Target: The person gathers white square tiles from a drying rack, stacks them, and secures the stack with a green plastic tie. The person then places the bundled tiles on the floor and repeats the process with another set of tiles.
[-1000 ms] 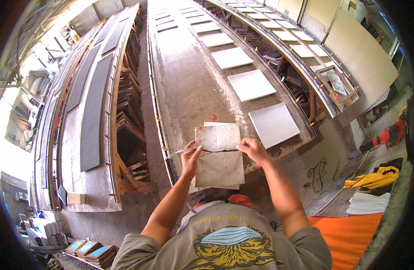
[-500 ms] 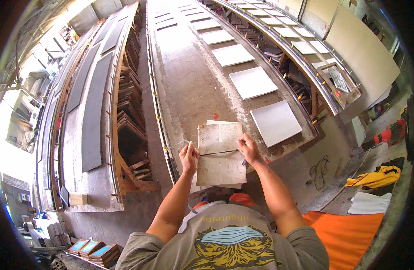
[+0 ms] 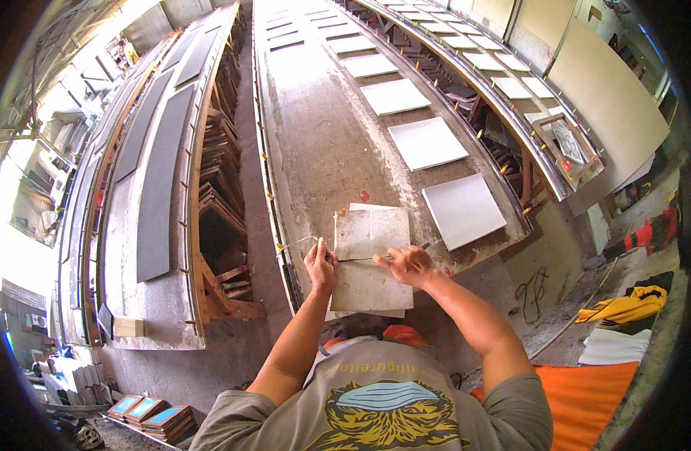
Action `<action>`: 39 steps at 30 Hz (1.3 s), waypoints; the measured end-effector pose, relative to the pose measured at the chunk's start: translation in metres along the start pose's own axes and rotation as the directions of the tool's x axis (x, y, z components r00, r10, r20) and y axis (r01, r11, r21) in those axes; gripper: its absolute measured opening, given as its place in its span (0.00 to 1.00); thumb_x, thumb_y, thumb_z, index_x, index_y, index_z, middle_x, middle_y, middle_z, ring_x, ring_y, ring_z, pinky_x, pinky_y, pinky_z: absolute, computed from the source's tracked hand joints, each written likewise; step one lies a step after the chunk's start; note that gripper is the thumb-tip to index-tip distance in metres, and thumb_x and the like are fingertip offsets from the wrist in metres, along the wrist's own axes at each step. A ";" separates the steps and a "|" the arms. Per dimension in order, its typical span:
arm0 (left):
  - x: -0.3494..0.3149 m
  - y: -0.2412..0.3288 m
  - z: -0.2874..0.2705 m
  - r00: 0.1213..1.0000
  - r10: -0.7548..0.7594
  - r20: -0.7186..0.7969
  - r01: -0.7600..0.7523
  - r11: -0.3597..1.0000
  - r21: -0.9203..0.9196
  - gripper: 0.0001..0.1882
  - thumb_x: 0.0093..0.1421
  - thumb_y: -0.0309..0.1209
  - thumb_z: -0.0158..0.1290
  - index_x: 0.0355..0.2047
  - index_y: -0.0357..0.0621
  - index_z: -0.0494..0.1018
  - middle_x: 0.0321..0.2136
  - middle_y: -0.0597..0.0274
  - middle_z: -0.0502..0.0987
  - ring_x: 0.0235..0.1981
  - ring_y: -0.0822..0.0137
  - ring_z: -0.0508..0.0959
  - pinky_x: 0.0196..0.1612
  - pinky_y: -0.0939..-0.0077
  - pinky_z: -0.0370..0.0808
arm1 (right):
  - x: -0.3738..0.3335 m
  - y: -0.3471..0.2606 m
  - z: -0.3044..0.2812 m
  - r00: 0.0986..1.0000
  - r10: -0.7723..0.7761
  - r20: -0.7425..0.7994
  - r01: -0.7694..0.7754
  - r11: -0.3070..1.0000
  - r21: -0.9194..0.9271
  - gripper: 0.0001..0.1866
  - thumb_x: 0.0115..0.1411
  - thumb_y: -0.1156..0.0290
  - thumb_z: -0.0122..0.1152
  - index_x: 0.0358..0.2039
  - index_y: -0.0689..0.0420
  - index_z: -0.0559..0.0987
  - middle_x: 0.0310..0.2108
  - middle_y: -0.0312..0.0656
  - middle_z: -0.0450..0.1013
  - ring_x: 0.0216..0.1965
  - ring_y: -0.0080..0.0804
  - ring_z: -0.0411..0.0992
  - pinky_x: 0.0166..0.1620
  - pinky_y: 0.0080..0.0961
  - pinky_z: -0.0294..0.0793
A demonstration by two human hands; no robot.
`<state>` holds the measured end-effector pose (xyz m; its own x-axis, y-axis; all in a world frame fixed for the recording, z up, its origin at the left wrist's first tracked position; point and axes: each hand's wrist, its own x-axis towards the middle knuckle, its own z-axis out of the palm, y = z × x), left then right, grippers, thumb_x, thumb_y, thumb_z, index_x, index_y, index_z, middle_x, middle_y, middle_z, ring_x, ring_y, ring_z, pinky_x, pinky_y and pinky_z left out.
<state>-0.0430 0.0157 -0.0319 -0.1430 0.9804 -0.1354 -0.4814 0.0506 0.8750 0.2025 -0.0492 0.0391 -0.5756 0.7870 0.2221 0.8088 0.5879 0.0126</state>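
Note:
Two worn, stained beige boards, the upper board (image 3: 372, 231) and the lower board (image 3: 372, 289), lie at the near end of the long table, with white sheet edges showing beneath. My left hand (image 3: 321, 266) is closed at their left side, where the boards meet. A thin pale cord (image 3: 299, 240) runs from its fingertips toward the table's left edge. Over the boards' right side, my right hand (image 3: 408, 266) is closed around a slim dark tool (image 3: 425, 246), whose end sticks out above the knuckles. Its kind is unclear. A dark line crosses between the hands.
White square panels (image 3: 464, 212) line the right side of the long brown table (image 3: 323, 143). Dark strips (image 3: 163, 188) cover a second table at left. At right stand a framed screen (image 3: 567, 143) and a large beige sheet (image 3: 609, 113); orange cloth (image 3: 586, 402) lies lower right.
My right hand has moved left and slightly down, inward over the boards, and the dark tool now points up instead of down. My left hand stays at the boards' left edge.

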 end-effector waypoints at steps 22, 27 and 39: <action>0.125 0.005 0.129 0.301 -0.193 0.934 -0.808 0.467 0.358 0.11 0.65 0.38 0.56 0.38 0.45 0.82 0.39 0.53 0.82 0.41 0.51 0.81 0.46 0.61 0.75 | -0.010 -0.077 0.027 0.855 0.518 0.038 -0.511 0.826 0.238 0.24 0.65 0.56 0.57 0.57 0.53 0.76 0.32 0.41 0.76 0.27 0.42 0.78 0.30 0.42 0.78; 0.129 -0.011 0.141 0.317 -0.258 0.913 -0.833 0.385 0.398 0.11 0.65 0.37 0.57 0.37 0.41 0.81 0.37 0.50 0.83 0.38 0.55 0.83 0.44 0.64 0.77 | -0.011 -0.077 0.014 0.839 0.543 0.034 -0.534 0.811 0.237 0.24 0.64 0.56 0.57 0.58 0.52 0.76 0.32 0.41 0.75 0.28 0.41 0.78 0.30 0.41 0.78; 0.152 0.002 0.051 0.701 -0.565 0.436 -0.152 0.479 0.865 0.22 0.62 0.48 0.61 0.28 0.38 0.83 0.17 0.70 0.73 0.21 0.74 0.69 0.25 0.68 0.68 | -0.026 -0.088 0.003 0.864 0.501 -0.038 -0.488 0.855 0.173 0.28 0.56 0.72 0.58 0.60 0.58 0.72 0.36 0.41 0.74 0.35 0.40 0.77 0.30 0.36 0.78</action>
<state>-0.0219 0.1745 -0.0273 0.5486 0.7414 -0.3864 0.5388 0.0398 0.8415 0.1462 -0.1212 0.0290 -0.0875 0.9680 0.2351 0.9519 0.1508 -0.2669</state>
